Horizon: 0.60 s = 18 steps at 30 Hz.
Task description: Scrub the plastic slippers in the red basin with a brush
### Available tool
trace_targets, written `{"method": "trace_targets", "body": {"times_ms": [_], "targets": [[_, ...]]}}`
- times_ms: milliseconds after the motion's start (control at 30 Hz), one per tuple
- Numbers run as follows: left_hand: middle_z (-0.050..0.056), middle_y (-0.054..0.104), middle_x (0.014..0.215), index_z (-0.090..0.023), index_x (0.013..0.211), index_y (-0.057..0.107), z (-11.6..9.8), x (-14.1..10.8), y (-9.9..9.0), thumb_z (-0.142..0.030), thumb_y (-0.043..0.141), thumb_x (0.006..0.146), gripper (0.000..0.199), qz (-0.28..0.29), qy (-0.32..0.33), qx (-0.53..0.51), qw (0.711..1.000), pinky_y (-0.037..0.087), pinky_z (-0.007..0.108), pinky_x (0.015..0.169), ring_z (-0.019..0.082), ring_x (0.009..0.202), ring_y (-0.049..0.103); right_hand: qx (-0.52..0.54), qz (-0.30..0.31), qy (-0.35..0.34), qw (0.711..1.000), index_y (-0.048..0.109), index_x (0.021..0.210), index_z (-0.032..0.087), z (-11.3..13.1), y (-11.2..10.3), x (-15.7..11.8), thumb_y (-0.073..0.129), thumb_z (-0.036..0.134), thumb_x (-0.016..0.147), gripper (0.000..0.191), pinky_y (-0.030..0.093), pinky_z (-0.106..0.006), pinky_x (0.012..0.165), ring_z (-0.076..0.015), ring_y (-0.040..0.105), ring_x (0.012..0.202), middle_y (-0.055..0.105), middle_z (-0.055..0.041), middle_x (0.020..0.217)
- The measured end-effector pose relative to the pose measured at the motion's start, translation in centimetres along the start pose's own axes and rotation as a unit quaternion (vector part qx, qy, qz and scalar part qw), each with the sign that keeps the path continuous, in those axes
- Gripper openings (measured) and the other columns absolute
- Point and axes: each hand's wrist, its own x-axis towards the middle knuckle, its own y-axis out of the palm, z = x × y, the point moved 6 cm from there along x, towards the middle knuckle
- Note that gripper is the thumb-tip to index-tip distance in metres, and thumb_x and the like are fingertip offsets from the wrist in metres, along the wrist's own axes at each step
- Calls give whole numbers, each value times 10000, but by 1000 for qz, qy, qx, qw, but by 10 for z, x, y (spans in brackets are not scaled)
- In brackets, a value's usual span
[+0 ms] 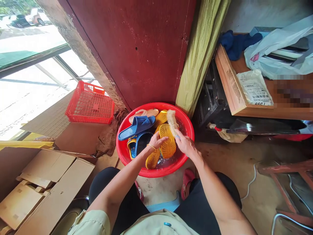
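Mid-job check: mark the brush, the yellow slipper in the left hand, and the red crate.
Brush (172, 121): head view, on its pale bristles.
Yellow slipper (168, 147): head view, on its sole.
Red crate (89, 117): head view, on its near wall.

Basin (189, 127): red. Slipper sole (168, 147): yellow, patterned with curved lines. Top slipper (143, 124): blue. Rear slipper (153, 112): pale pink. Brush bristles (171, 120): cream. Crate (75, 112): red, gridded. Door (137, 71): dark red. Curtain (201, 49): yellow-green.
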Motion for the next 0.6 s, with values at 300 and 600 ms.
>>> {"method": "trace_targets", "body": {"times_ms": [300, 600], "targets": [[58, 730, 932, -170, 979, 663, -3, -4, -69, -355, 854, 583, 477, -63, -74, -223, 970, 563, 320, 730, 208, 827, 687, -64, 14, 16, 998, 279, 1579, 240, 18, 28, 4, 324, 286, 1011, 572, 532, -308, 847, -233, 704, 974, 724, -116, 1157], [50, 734, 896, -170, 1071, 640, 14, -4, -93, -325, 794, 716, 416, -178, -98, -341, 918, 605, 365, 758, 202, 809, 716, -159, 53, 35, 985, 318, 1565, 317, 14, 39, 0, 346, 240, 984, 586, 551, -365, 777, -266, 717, 875, 719, -137, 1057]]}}
